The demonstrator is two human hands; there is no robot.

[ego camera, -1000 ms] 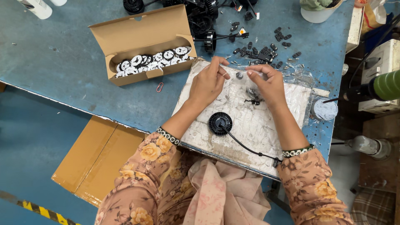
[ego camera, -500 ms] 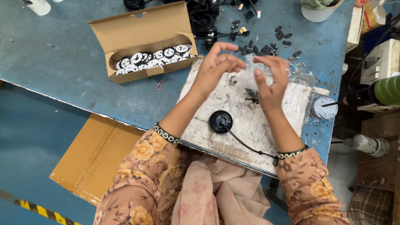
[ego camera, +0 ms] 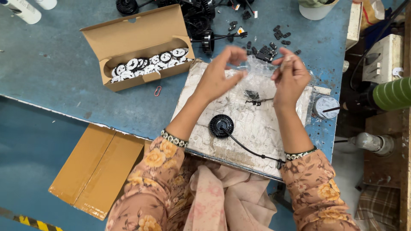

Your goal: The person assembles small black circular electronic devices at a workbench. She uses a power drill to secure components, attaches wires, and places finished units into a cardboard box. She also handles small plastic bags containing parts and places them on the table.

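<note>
Peach floral sleeves come up from the bottom edge, one forearm on each side, and between them lies a white, scuffed work slab [ego camera: 257,128] that reaches right to the near edge of the blue table [ego camera: 55,68]. On the slab, nearest the person, sits one round black ribbed part [ego camera: 221,125] with a single black cable [ego camera: 252,149] trailing toward the right wrist. Bare slab lies open around it. Further up, a small black piece [ego camera: 252,96] rests under the hands. The left hand [ego camera: 220,75] and the right hand [ego camera: 291,75] are raised above the slab, well apart, stretching a clear plastic bag [ego camera: 257,66] between them: each hand's thumb and fingertips are pinched shut on its film, the other fingers loosely curled. To the left, one open cardboard box [ego camera: 137,47] holds many black-and-white discs [ego camera: 150,64], too crowded to count; a red clip [ego camera: 158,90] lies just before it. Beyond, small black parts [ego camera: 274,42] scatter toward the far edge.
</note>
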